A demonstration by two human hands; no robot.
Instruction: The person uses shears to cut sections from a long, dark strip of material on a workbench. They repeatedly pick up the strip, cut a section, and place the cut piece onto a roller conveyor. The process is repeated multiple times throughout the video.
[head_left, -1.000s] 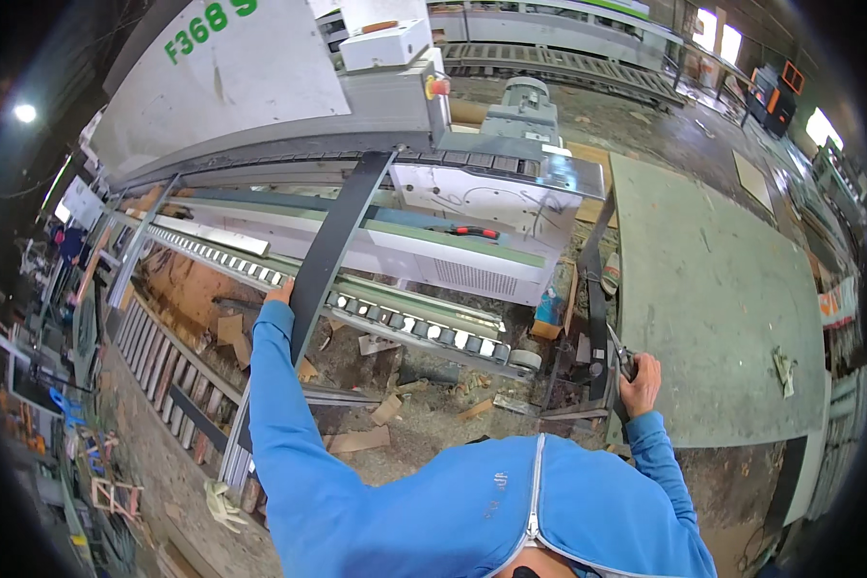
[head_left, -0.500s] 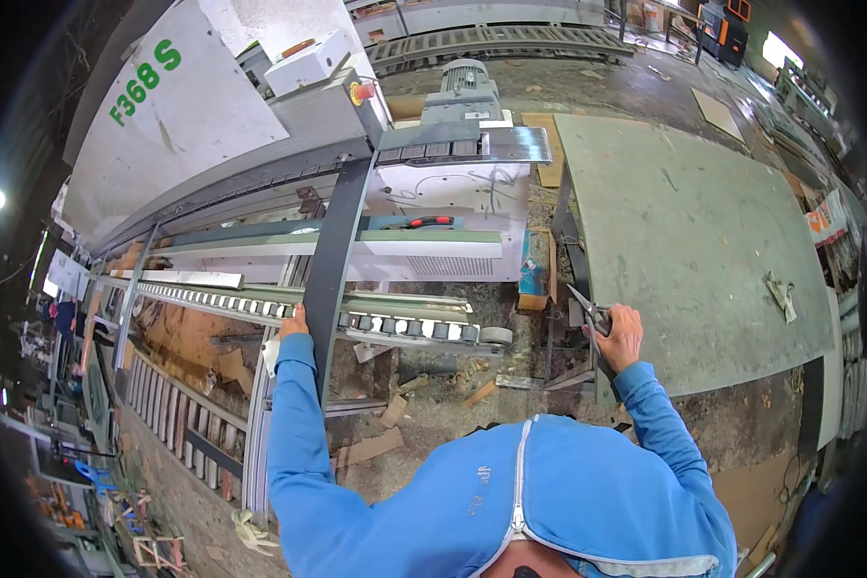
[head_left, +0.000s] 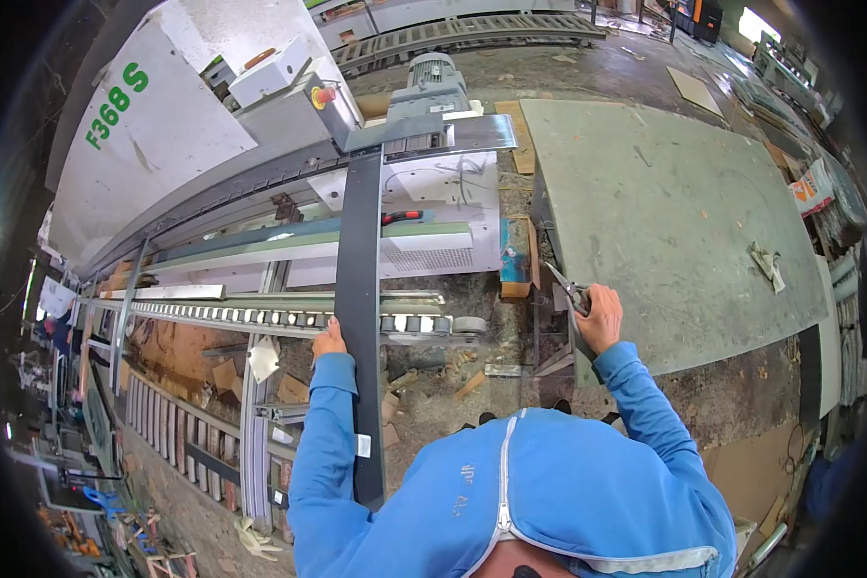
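A long, narrow dark grey board [head_left: 358,260] lies lengthwise across the roller rail [head_left: 250,316] of a white machine, its far end by the machine's bed. My left hand [head_left: 329,339] grips the board's left edge, thumb on top; the fingers beneath are hidden. A small white label [head_left: 363,446] shows near the board's near end, beside my left sleeve. In my right hand [head_left: 602,316] is a pair of scissors [head_left: 563,280], blades pointing away to the left. That hand is at the left edge of a large greenish table [head_left: 665,231].
The white machine [head_left: 164,125] with a red knob [head_left: 324,95] stands at the far left, a grey motor [head_left: 432,82] beyond the board. A red-and-black tool [head_left: 402,218] lies on the machine's ledge. A crumpled scrap [head_left: 768,267] rests on the table. Offcuts [head_left: 469,385] litter the floor.
The board has shifted right along the rail and turned straighter, with my left hand moving along with it. Its label has come into sight. The scissors stay in my right hand. The view has shifted slightly.
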